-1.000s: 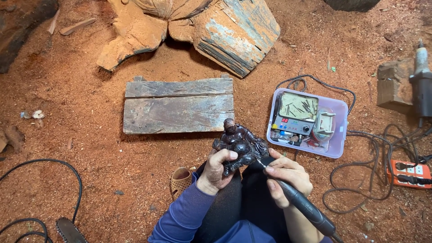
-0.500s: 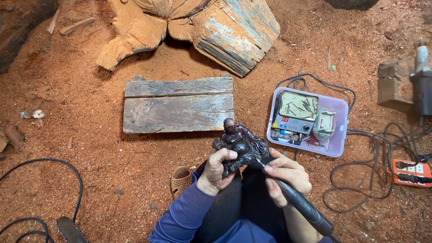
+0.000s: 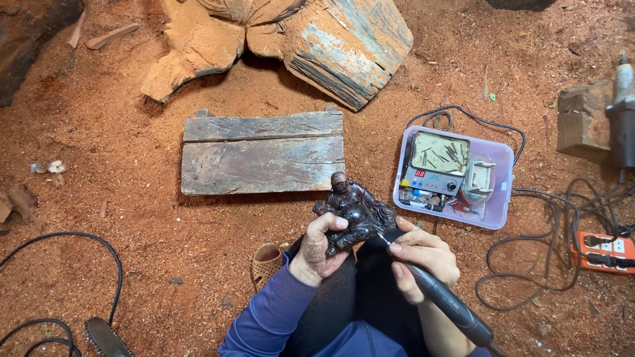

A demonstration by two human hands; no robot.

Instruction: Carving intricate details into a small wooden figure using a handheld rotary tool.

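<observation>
A clear plastic tray [image 3: 500, 198] is holding a power controller [image 3: 435, 164]; left hand [image 3: 322, 246] is gripping a dark carved figurine [image 3: 354, 211], right hand [image 3: 423, 254] pinching a rotary carving handpiece [image 3: 444, 301].

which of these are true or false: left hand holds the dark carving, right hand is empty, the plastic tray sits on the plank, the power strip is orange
1. The left hand holds the dark carved figure. True.
2. The right hand is empty. False: it grips a black rotary tool, tip at the figure.
3. The plastic tray sits on the wooden plank. False: it rests on the sawdust-covered ground to the plank's right.
4. The power strip is orange. True.
</observation>
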